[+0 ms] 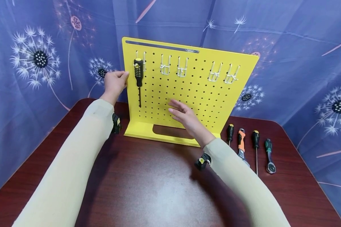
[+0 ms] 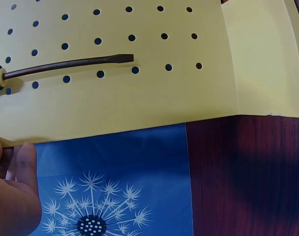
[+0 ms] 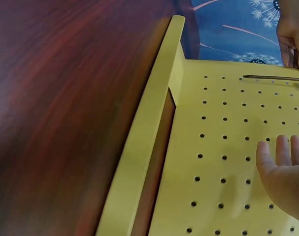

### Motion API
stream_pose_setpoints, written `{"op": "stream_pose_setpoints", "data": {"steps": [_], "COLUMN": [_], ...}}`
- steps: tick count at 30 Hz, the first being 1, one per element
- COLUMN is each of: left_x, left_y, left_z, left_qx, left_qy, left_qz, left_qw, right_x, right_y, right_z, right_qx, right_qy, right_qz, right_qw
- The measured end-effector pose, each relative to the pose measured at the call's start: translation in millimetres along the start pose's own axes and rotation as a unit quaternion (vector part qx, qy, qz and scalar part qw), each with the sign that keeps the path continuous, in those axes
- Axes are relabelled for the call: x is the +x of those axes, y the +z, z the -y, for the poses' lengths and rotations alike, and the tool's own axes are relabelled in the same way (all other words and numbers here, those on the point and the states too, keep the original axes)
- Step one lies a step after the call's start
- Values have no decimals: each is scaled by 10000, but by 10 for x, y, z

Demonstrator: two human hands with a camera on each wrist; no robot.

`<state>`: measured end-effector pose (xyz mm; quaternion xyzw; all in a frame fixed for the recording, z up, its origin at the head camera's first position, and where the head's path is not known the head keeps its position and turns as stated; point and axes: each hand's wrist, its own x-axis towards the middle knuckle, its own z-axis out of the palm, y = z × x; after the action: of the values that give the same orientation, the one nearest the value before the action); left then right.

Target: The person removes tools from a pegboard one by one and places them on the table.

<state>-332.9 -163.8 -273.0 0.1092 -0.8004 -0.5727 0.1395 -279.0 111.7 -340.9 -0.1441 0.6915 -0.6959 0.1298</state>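
A yellow pegboard [image 1: 241, 67] stands upright on the table. My left hand [image 1: 114, 84] pinches its left edge between thumb and fingers; in the left wrist view the fingertips [image 2: 26, 152] are at that edge. Beside that hand, a flathead screwdriver [image 1: 138, 74] with a black and yellow handle hangs tip down from the leftmost white wire hook. My right hand [image 1: 186, 116] is held before the lower middle of the board, fingers extended and holding nothing. The right wrist view also shows these straight fingers [image 3: 283, 150] over the perforated face.
Several more white wire hooks [image 1: 182, 71] line the board's upper part. Right of it on the table [image 1: 159, 176] lie a screwdriver [image 1: 230, 132], an orange-handled tool [image 1: 241, 142], a long screwdriver [image 1: 255, 138] and a green-handled ratchet wrench [image 1: 269, 157]. A blue dandelion-print curtain [image 1: 82, 31] hangs behind.
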Motion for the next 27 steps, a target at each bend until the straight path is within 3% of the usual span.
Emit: {"op": "stream_pose_setpoints", "data": {"steps": [6, 16, 27], "left_x": [-13, 9, 13], "left_y": [5, 0, 8], "left_z": [-8, 9, -4], "left_qx": [27, 25, 67], "left_qy": [41, -42, -148], "left_qz": [-26, -38, 2], "left_qw": [10000, 10000, 9999], "right_x": [139, 279, 381], "right_y": [149, 382, 502], "right_z": [69, 189, 294], "right_qx": [-192, -50, -87], "right_qy": [-16, 40, -67], "right_qz": [107, 159, 104], "right_qw": [9998, 9999, 9999]}}
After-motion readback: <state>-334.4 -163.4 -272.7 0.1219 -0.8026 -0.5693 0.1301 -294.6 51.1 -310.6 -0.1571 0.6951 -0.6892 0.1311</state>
